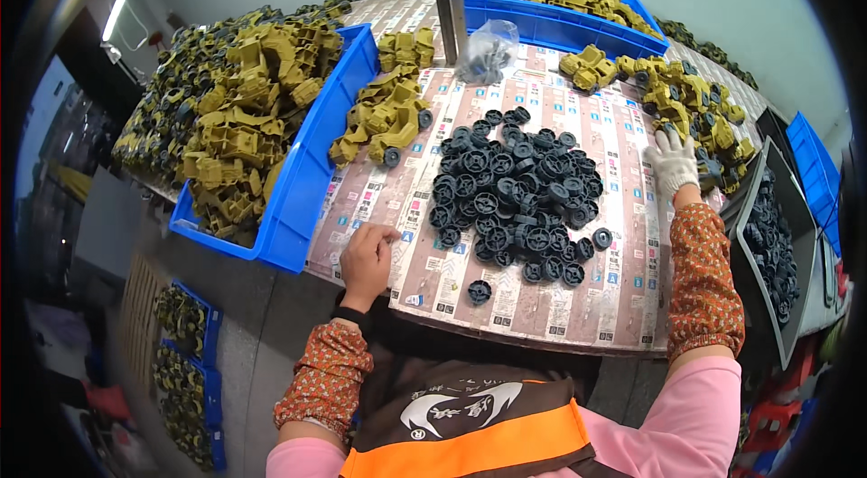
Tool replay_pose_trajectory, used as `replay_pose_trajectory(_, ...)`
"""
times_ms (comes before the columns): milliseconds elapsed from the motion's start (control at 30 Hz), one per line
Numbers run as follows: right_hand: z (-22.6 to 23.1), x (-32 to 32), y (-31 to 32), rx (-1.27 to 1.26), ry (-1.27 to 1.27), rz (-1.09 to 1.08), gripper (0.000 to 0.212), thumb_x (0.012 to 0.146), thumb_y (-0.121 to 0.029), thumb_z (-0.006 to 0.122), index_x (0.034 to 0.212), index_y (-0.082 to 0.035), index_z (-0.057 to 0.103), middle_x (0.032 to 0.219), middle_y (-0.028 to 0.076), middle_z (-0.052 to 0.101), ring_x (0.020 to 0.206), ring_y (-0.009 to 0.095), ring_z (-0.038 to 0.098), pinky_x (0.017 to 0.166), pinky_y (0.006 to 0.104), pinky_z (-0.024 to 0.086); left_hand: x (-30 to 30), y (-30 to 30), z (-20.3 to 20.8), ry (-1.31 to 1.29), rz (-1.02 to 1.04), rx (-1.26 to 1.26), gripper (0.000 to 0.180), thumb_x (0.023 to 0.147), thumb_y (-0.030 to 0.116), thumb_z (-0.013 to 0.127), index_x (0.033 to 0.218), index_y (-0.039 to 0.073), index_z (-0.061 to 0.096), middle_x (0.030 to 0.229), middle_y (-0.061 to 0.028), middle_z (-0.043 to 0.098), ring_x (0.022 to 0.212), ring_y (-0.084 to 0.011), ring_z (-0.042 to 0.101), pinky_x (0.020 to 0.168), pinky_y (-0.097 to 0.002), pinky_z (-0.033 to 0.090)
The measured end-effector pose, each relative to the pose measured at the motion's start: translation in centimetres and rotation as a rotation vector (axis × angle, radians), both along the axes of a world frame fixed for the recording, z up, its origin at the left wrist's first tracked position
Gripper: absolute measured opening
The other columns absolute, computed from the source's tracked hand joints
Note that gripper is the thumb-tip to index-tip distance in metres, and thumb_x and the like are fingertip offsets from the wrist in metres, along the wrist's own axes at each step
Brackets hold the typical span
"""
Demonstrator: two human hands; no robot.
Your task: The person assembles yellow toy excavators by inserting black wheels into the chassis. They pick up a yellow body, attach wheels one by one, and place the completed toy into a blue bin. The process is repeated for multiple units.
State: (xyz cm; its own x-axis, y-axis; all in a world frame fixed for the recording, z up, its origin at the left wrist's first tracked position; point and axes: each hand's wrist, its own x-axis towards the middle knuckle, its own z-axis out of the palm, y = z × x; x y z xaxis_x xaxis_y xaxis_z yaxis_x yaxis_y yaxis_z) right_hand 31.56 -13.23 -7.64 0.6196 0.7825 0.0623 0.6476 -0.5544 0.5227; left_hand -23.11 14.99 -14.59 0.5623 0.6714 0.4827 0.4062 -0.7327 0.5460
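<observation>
My left hand (pixel 367 263), bare and with a dark band at the wrist, rests at the table's near left edge. Its fingers are curled in and nothing shows in them. A white knit glove covers my right hand (pixel 674 160), which reaches to the right side with fingers apart. It lies beside a heap of yellow-green plastic toy vehicle bodies (pixel 691 99), some fitted with dark wheels. Between my hands spreads a pile of small black spoked wheels (pixel 515 185). One loose wheel (pixel 480 292) lies nearer to me, apart from the pile.
A blue bin (pixel 312 153) heaped with yellow-green bodies stands at left, with more bodies (pixel 384 112) beside it. Another blue bin (pixel 560 22) is at the back, near a metal post (pixel 447 9) and a clear bag (pixel 488 52). A grey crate (pixel 757 248) of dark wheels sits right.
</observation>
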Motion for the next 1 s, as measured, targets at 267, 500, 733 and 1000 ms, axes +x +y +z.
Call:
replay_pose_trajectory(267, 1.9, -5.2, 3.1, 0.2, 0.076, -0.01, 0.049, 0.096, -0.023, 0.063, 0.145, -0.02, 0.063, 0.165, 0.016, 0.047, 0.154, 0.036, 0.04, 0.121, 0.0592, 0.031, -0.6, 0.3, 0.0, 0.034, 0.04, 0.036, 0.017, 0.091, 0.004, 0.061, 0.096, 0.014, 0.073, 0.093, -0.0068, 0.067, 0.087, -0.0338, 0.068, 0.072, -0.0466, 0.052)
replay_pose_trajectory(500, -2.8, -9.3, 6.1, 0.252, 0.278, 0.106, 0.027, 0.094, -0.013, 0.061, 0.121, -0.01, 0.064, 0.123, 0.023, 0.066, 0.114, 0.042, 0.066, 0.089, 0.0539, 0.056, -0.7, 0.5, -0.3, -0.035, 0.002, -0.011, 0.016, 0.091, 0.004, 0.061, 0.097, 0.014, 0.073, 0.094, -0.0063, 0.069, 0.088, -0.033, 0.069, 0.074, -0.0461, 0.054)
replay_pose_trajectory(733, -4.5, -9.8, 4.9, 0.38, 0.344, 0.188, 0.034, 0.094, -0.011, 0.06, 0.127, -0.006, 0.06, 0.12, 0.024, 0.067, 0.111, 0.046, 0.067, 0.096, 0.053, 0.055, -0.5, 0.1, 0.1, -0.055, 0.009, 0.008, 0.015, 0.092, 0.005, 0.062, 0.094, 0.015, 0.073, 0.092, -0.0051, 0.069, 0.087, -0.0305, 0.07, 0.073, -0.0453, 0.055)
replay_pose_trajectory(1000, -2.2, -9.4, 0.6, 0.467, 0.783, 0.186, 0.05, 0.095, -0.019, 0.059, 0.142, -0.002, 0.062, 0.138, 0.026, 0.066, 0.129, 0.04, 0.063, 0.109, 0.0408, 0.05, -0.9, -0.1, 0.3, -0.036, 0.019, 0.013, 0.015, 0.094, 0.007, 0.06, 0.096, 0.015, 0.073, 0.093, -0.0045, 0.069, 0.086, -0.0301, 0.07, 0.073, -0.0447, 0.054)
